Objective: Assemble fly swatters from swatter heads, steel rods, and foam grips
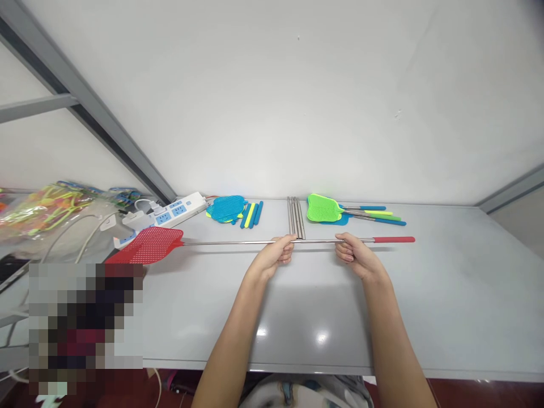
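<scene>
A red fly swatter (153, 246) with a long thin metal rod spans the table sideways, its mesh head at the left and its red grip at the right. My left hand (277, 252) is closed around the middle of the rod. Nearer the red grip, my right hand (352, 252) is closed on the same rod. Just beyond my left hand lie several loose metal rods (296, 217) side by side. Behind my right hand rests a pile of swatters, with a green swatter head (323, 208) on top and blue, yellow and green grips pointing right.
Blue swatter heads (226, 208) are stacked at the back left, beside several blue and yellow grips (252, 215). A white power strip (181, 208) with plugs and cables lies further left, near plastic bags (51, 218) of colourful items. A wall borders the grey table (459, 294).
</scene>
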`<state>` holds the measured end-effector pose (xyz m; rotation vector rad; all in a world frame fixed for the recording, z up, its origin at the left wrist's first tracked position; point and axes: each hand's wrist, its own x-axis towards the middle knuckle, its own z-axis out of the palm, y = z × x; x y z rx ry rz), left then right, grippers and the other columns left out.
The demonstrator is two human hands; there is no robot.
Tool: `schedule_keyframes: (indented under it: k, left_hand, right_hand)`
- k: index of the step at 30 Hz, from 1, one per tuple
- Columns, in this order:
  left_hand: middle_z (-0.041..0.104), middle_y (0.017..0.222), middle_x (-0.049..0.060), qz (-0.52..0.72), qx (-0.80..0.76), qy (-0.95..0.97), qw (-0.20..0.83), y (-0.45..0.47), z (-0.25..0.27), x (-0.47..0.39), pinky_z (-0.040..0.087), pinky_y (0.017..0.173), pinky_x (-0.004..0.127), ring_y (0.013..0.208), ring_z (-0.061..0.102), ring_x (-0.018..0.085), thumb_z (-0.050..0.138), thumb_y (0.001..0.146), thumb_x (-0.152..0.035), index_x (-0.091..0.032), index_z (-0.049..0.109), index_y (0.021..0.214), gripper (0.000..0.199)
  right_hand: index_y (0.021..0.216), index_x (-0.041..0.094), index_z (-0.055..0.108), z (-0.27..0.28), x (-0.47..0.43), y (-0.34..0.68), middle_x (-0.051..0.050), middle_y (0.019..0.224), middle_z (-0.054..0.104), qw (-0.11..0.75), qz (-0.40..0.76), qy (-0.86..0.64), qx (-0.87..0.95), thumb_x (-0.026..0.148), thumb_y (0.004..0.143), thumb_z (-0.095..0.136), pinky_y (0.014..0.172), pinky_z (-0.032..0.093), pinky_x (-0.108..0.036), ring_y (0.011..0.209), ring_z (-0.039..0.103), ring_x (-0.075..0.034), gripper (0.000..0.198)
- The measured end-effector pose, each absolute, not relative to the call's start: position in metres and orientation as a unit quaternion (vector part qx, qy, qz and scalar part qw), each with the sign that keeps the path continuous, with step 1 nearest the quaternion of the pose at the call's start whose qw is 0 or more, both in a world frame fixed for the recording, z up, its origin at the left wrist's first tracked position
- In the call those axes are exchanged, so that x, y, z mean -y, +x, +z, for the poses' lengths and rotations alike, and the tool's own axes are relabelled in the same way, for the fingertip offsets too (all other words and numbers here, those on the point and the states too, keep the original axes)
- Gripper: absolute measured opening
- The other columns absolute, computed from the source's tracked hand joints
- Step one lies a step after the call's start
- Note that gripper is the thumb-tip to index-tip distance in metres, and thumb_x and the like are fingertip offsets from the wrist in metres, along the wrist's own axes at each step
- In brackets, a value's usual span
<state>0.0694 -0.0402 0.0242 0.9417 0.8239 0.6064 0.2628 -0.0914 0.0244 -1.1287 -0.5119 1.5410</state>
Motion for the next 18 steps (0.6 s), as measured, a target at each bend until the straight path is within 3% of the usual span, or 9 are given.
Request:
schedule_keyframes:
  k: [18]
  left_hand:
    - [0.016,0.043,-0.009,0.273,-0.377,0.444,0.765,0.0635,0.0233,0.0381,0.015,0.039,0.020,0.037,0.011,0.003,0.051,0.072,-0.033,-0.018,0.020,0.048,0.041]
  right_hand:
    - [0.047,0.019,0.028,0.0195,0.0915,0.2662,0.010,0.038,0.018,0.556,0.644,-0.471,0.234,0.019,0.069,0.054,0.032,0.018,-0.017,0.033,0.018,-0.003,0.035]
